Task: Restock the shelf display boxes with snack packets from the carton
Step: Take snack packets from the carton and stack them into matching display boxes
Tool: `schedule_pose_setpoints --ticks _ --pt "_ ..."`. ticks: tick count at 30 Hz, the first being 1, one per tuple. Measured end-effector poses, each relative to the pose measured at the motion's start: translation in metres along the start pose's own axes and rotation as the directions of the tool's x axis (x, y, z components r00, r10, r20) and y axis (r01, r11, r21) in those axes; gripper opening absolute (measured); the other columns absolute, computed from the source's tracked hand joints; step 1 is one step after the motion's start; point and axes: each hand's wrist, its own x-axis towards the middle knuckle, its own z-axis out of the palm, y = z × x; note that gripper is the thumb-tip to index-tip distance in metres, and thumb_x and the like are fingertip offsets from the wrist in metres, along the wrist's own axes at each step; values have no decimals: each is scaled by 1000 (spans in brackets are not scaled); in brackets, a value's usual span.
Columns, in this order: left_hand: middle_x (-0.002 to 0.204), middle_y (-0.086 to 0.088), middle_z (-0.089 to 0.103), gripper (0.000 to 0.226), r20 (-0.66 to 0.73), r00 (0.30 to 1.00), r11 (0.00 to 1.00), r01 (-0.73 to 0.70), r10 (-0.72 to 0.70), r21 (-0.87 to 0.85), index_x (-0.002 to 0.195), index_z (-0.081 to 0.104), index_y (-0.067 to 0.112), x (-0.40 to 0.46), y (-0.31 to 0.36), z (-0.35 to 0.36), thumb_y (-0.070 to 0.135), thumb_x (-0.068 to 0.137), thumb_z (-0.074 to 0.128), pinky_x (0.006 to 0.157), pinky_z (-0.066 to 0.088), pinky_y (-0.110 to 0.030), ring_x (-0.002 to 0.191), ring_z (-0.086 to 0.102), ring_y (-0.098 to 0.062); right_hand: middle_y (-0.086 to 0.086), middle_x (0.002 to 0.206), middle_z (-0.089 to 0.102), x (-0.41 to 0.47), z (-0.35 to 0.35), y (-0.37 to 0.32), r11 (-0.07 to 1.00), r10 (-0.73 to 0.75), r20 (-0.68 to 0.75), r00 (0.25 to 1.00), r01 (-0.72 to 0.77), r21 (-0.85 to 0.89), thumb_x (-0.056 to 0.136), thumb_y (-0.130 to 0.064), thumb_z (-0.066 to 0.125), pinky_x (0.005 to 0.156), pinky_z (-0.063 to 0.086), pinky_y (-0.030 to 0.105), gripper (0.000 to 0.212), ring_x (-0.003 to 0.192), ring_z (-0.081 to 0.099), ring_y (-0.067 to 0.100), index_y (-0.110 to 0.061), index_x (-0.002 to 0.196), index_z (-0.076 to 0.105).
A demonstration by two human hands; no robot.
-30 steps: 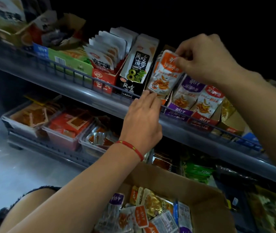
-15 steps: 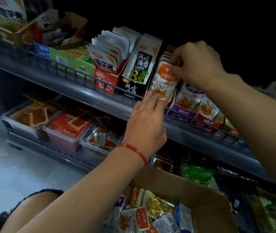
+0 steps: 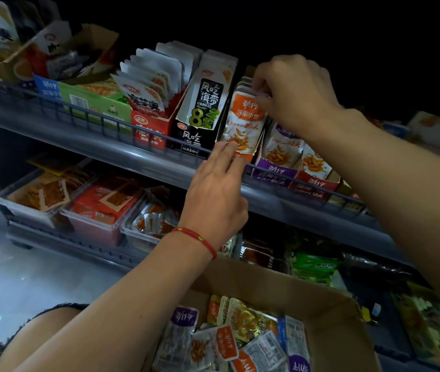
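- Nearest, a brown cardboard carton [image 3: 307, 312] holds loose, glossy snack packets [image 3: 240, 342].
- Left hand [image 3: 214, 194], fingers straight, touches the bottom edge of the orange-topped packet [image 3: 244, 124].
- Right hand [image 3: 294, 95] pinches that packet's top, among upright packets on the grey wire-fronted shelf [image 3: 159, 162].

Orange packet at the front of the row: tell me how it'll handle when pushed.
The orange packet looks thin and flat, so probably light and floppy. Glossy film may slip. Right hand pinches its top, left hand steadies its bottom, suggesting it tips easily.
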Motion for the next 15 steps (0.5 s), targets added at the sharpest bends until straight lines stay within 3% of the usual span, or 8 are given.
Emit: schedule_pose_setpoints --ticks 2,4,6,8,10,12,15 --pt "158 -12 36 64 -24 1000 1000 -14 14 -9 140 51 9 0 -1 -1 -4 78 62 124 23 -42 152 23 -28 12 118 66 -10 -8 2 999 -6 -34 999 8 41 103 -25 56 73 48 38 22 103 65 31 -13 120 65" --pt "147 -11 48 56 -64 997 999 -49 48 -10 130 57 8 -1 1 -3 -4 77 62 118 34 -41 142 38 -29 8 117 67 -28 -19 3 996 -1 -65 998 7 90 102 -28 56 78 54 45 22 103 65 29 -17 119 65" --pt "126 -8 58 39 -102 992 997 -79 78 -8 114 62 10 -5 4 -5 -1 77 62 102 48 -39 122 51 -26 5 113 68 -56 -30 1 989 7 -76 997 4 149 101 -32 55 80 55 46 22 101 65 26 -20 117 65" --pt "111 -5 60 26 -81 992 995 -98 97 -13 102 62 12 -13 4 -4 1 78 64 87 51 -37 106 55 -23 3 108 69 -94 -36 -1 971 11 -43 999 0 241 100 -35 53 78 55 45 24 95 64 23 -21 114 66" --pt "103 -2 59 22 3 994 994 -106 107 -35 96 62 13 -25 4 1 3 77 64 77 53 -41 95 57 -23 -2 104 69 -137 -36 -3 934 20 32 999 -30 357 99 -35 52 75 55 42 23 88 62 18 -22 111 67" --pt "105 0 57 22 167 981 995 -97 94 10 101 64 16 -42 6 11 7 80 66 80 54 -40 96 57 -22 -8 98 65 -185 -28 -5 894 37 128 991 -91 440 99 -32 57 71 53 36 18 79 56 10 -22 109 68" --pt "111 0 58 26 471 882 991 -39 -25 124 109 66 19 -70 2 36 13 84 65 86 52 -33 103 57 -19 -11 94 63 -249 -5 -6 848 95 262 960 -216 484 97 -27 62 69 53 33 16 75 50 3 -23 109 70"
